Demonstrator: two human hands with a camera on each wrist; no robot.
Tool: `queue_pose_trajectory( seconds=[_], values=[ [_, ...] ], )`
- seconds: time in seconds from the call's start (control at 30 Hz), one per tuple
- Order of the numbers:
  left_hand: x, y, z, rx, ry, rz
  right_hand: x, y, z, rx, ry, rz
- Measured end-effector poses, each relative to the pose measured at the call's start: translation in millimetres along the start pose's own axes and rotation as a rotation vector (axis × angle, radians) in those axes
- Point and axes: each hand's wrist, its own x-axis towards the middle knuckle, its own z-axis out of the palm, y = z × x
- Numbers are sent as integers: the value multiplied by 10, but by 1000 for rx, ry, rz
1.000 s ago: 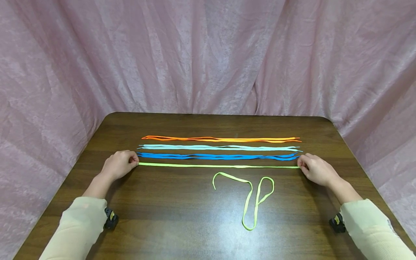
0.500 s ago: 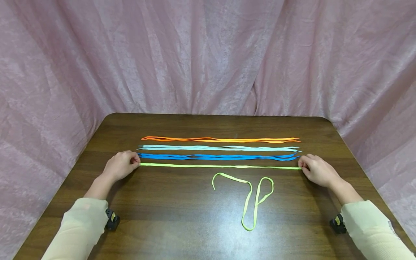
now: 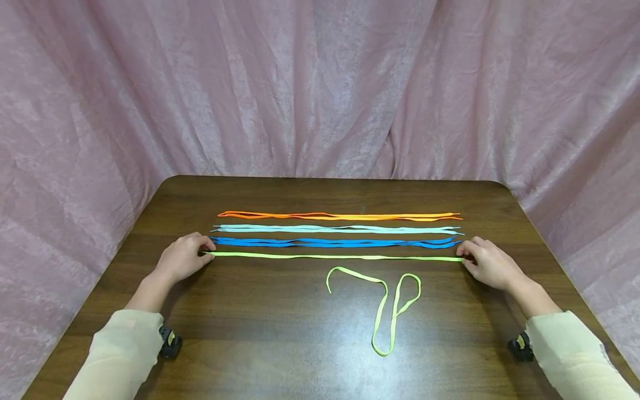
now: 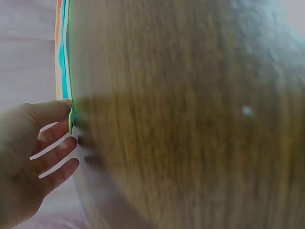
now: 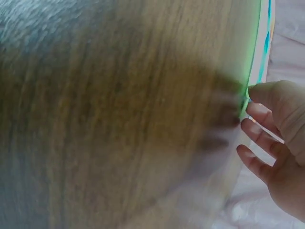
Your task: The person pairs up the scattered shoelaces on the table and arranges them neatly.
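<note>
A yellow-green shoelace (image 3: 320, 256) is stretched straight from side to side. At its left end my left hand (image 3: 184, 256) has thumb and index finger parted, with the lace tip showing between them; the left wrist view shows the lace end (image 4: 71, 125) running past the thumb tip. My right hand (image 3: 489, 263) is at the other end, thumb and index fingertip right at the lace (image 5: 244, 102), the other fingers spread. A second yellow-green shoelace (image 3: 381, 311) lies loosely curved on the table nearer me.
Beyond the straight lace lie parallel rows of blue shoelaces (image 3: 320, 243), light-blue shoelaces (image 3: 310, 228) and orange shoelaces (image 3: 340, 216). The brown wooden table (image 3: 260, 344) has rounded far corners. A pink curtain (image 3: 320, 89) hangs behind it.
The pinched fingers of both hands have loosened, and gaps show between thumb and index finger. The straight lace has shifted slightly right, then back left.
</note>
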Motion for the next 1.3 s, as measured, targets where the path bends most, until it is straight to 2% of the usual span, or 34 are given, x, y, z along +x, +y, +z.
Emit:
queue_pose_trajectory(
  seconds=[0.23,0.37,0.6,0.8,1.07,1.3],
  values=[
    [-86,74,-103,11,8,4,-13,-74,-117,47,-112,106],
    [-103,179,-129,12,36,40,2,-144,-143,39,-111,108],
    [-55,436,-96,38,95,150,60,-311,-165,18,-54,33],
    [-5,726,-73,50,125,244,108,-457,-178,25,-22,-31],
    [92,1135,74,68,102,372,152,-630,-114,46,-11,-168],
    [148,1454,285,105,57,496,160,-772,-46,65,-47,-214]
  ],
)
